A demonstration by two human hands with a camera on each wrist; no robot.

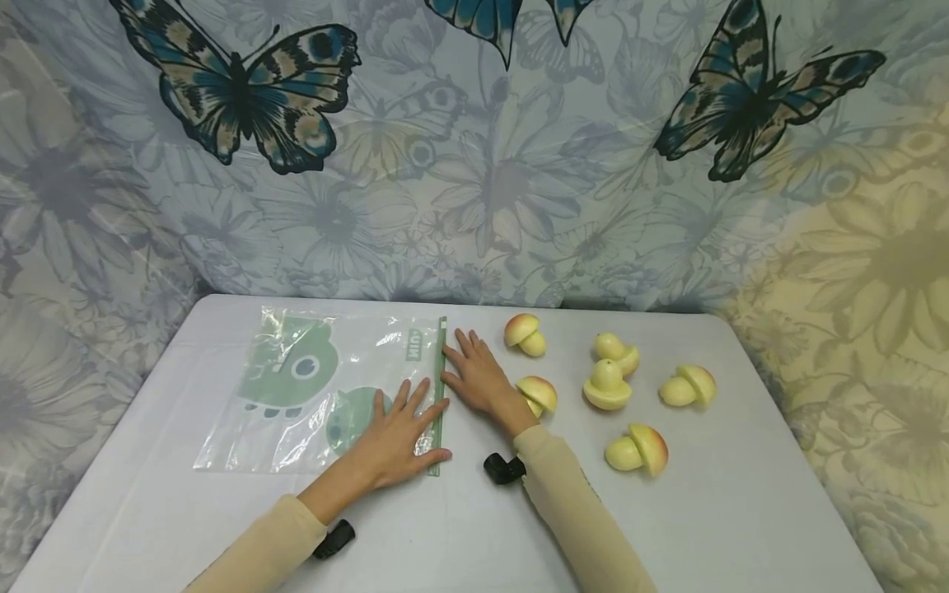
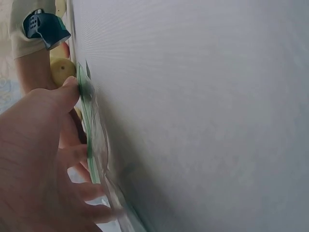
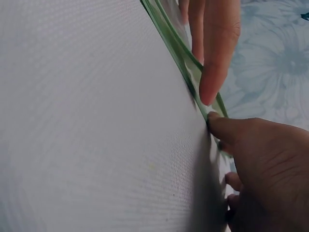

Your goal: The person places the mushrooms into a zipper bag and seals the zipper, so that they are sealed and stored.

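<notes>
A clear zip bag (image 1: 296,445) with green dinosaur prints lies flat on the table, its green zip edge (image 1: 439,395) toward the right. My left hand (image 1: 396,441) rests on the bag with fingers spread, thumb and fingertips near that edge. Just across it, my right hand (image 1: 478,379) touches the edge from the right, fingers spread. In the right wrist view, the green strips (image 3: 176,53) stand slightly apart beside my right hand (image 3: 270,159). Seen from the left wrist, the thumb of my left hand (image 2: 34,125) lies against the green strip (image 2: 86,111).
Several yellow mushroom-shaped pieces with reddish caps lie to the right, among them one mushroom (image 1: 525,333) at the back and one mushroom (image 1: 638,450) in front. Another mushroom (image 1: 539,395) is partly behind my right wrist. The white table (image 1: 741,511) meets a patterned cloth backdrop (image 1: 489,231).
</notes>
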